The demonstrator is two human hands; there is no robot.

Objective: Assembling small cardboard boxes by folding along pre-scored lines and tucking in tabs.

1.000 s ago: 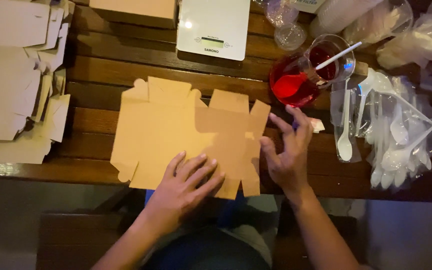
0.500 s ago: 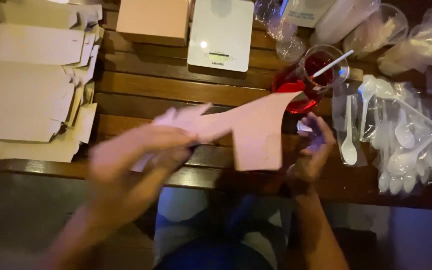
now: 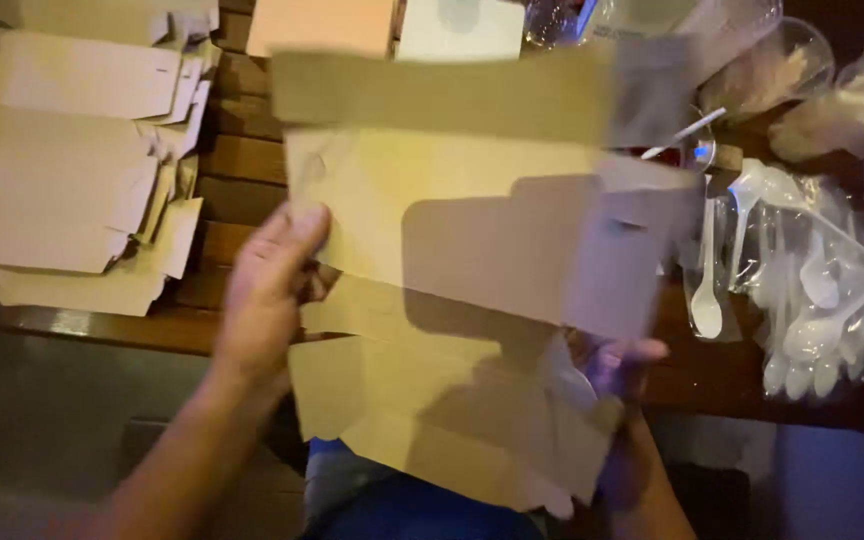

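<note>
The left hand (image 3: pixel 270 290) comes up from the near left, forearm slanting toward the table, and grips the left edge of a flat, unfolded cardboard box blank (image 3: pixel 472 250), thumb lying along the front face and fingers hidden behind it. The right hand (image 3: pixel 617 370) reaches in from the near right beneath the blank; only its fingertips show past the lower right edge, pressed against the card, so how firmly it clamps cannot be told. The two hands are well apart, one at each side of the blank, which is lifted off the table and tilted toward the camera, its flaps hanging near the person's lap.

On the left, a stack of flat box blanks (image 3: pixel 62 190) lies on the dark wooden table (image 3: pixel 242 170). On the right, white plastic spoons (image 3: pixel 812 290) sit in clear bags, one loose spoon (image 3: pixel 707 280) just beside them. At the far edge a white device (image 3: pixel 462 25) stands next to a pale folded box (image 3: pixel 322 22).
</note>
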